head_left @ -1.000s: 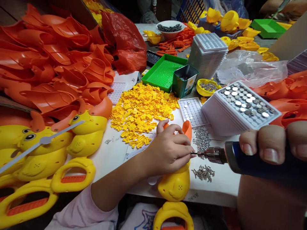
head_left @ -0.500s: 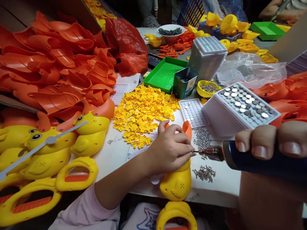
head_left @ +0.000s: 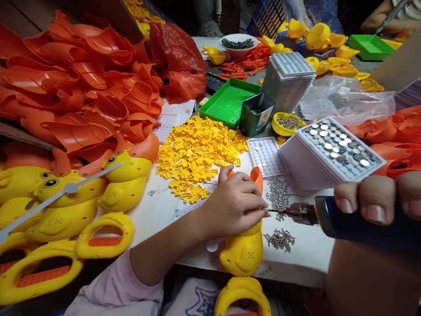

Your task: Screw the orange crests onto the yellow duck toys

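Observation:
My left hand [head_left: 241, 199] is wrapped over the head of a yellow duck toy [head_left: 245, 252] with an orange bill and a ring handle, lying at the table's front edge. Its fingers hide most of the head. On the right, my right hand [head_left: 371, 197] grips a dark blue electric screwdriver [head_left: 335, 219] held level. The thin bit points left and meets my left fingertips; whether a screw sits there is too small to tell. Just beyond lie a heap of small silver parts [head_left: 278, 193] and a pile of screws [head_left: 280, 239].
Finished-looking duck toys [head_left: 125, 175] and heaped orange bills [head_left: 75, 87] fill the left. Small yellow plastic pieces [head_left: 197, 153] cover the middle. Behind stand a green tray [head_left: 226, 105], a dark tin [head_left: 256, 116] and stacked white trays [head_left: 305, 162] holding coin cells. A person's arm [head_left: 378, 17] shows far right.
The electric screwdriver in my right hand has shifted slightly right, drawing back from my left hand. My left hand keeps hold of the duck toy. The view has moved a little.

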Tool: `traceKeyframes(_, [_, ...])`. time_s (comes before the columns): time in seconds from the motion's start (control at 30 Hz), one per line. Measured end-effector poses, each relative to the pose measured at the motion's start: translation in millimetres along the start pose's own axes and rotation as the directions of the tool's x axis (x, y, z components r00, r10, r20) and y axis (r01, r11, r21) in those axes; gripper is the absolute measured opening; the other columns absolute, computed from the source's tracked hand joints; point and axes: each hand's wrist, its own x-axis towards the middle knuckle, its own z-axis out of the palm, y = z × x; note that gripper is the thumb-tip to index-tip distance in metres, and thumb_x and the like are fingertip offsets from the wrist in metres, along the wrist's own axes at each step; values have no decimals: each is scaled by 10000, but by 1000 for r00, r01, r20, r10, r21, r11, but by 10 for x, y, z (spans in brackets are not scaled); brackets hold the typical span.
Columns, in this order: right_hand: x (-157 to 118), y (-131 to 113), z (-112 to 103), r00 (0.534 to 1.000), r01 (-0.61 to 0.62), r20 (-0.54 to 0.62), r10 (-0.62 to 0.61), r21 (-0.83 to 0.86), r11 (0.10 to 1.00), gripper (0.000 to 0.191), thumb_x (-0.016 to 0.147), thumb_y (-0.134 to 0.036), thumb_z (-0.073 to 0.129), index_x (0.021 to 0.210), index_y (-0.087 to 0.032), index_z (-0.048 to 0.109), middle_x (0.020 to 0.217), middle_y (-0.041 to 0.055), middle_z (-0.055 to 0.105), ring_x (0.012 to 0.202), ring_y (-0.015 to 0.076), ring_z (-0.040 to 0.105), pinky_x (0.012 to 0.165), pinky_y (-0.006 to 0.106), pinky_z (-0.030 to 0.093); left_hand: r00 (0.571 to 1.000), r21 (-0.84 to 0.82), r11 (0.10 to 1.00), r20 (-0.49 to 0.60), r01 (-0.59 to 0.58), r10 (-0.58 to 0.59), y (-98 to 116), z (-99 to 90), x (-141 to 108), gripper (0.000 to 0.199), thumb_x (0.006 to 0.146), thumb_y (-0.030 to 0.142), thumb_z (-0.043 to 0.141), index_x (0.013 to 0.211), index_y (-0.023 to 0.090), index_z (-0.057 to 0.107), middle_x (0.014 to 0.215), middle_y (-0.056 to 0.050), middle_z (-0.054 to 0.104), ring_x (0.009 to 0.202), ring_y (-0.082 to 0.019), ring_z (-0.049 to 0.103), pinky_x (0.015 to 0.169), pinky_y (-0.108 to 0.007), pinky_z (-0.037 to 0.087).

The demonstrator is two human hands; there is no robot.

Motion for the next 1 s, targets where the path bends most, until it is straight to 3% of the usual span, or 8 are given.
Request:
traceKeyframes(0.1, [-7,-25,43,982,90,-173,-72,98,991,227,688,-425,750,695,-301,560,602,-52,330,455,152,457,432,390,495,999,-24,1000,-27,-18,17,9,-20,0,97,835,289,701,770,221,725,836,10,727,902,-195,593,1049,-480,233])
traceKeyframes(0.27, [63,-16,-12,967,189,-179,-179,40,981,172,677,-392,781,674,-283,649,598,-35,288,427,151,392,359,386,438,970,-204,977,-242,-67,15,-148,-160,-20,91,859,257,671,813,193,717,941,-67,701,953,-202,625,912,-386,457])
traceKeyframes(0.37, [66,13,-4,968,170,-200,-155,64,983,151,692,-365,772,694,-268,656,628,-36,346,444,133,406,408,360,453,926,-281,960,-358,19,-123,-335,-199,-21,85,867,232,651,815,182,697,979,-81,688,991,-193,636,908,-353,494])
traceKeyframes(0.47, [54,50,53,978,154,-157,-140,81,985,217,697,-420,770,697,-243,643,639,-44,390,441,122,396,432,351,433,908,-394,902,-291,174,-302,-450,-131,-4,123,875,256,633,786,179,668,988,-77,689,975,-188,645,895,-340,503])
traceKeyframes(0.53, [49,65,98,980,138,-156,-125,75,988,277,711,-498,743,709,-245,629,663,-43,420,464,121,415,468,348,432,915,-429,876,-222,219,-337,-460,-57,10,134,875,268,623,780,178,653,914,-58,679,893,-174,643,830,-321,508])
traceKeyframes(0.67, [49,60,166,985,99,-142,-94,27,995,281,768,-507,694,711,-246,609,679,-42,429,480,124,426,518,356,454,933,-346,915,-210,207,-290,-411,24,23,142,876,249,611,754,181,639,761,-9,593,746,-138,579,716,-281,476])
traceKeyframes(0.83, [74,73,217,993,93,-70,-90,39,995,258,797,-511,648,748,-257,657,656,-34,447,481,153,460,497,384,498,945,-292,938,-209,185,-252,-405,7,13,149,894,241,589,774,176,650,777,-6,584,738,-126,563,709,-266,473])
traceKeyframes(1.0, [111,111,231,992,84,-93,-81,35,996,350,785,-599,623,738,-257,682,642,-23,461,487,162,482,457,386,498,949,-273,945,-207,179,-239,-405,3,9,151,897,235,582,776,174,648,776,-8,584,745,-131,564,730,-279,478])
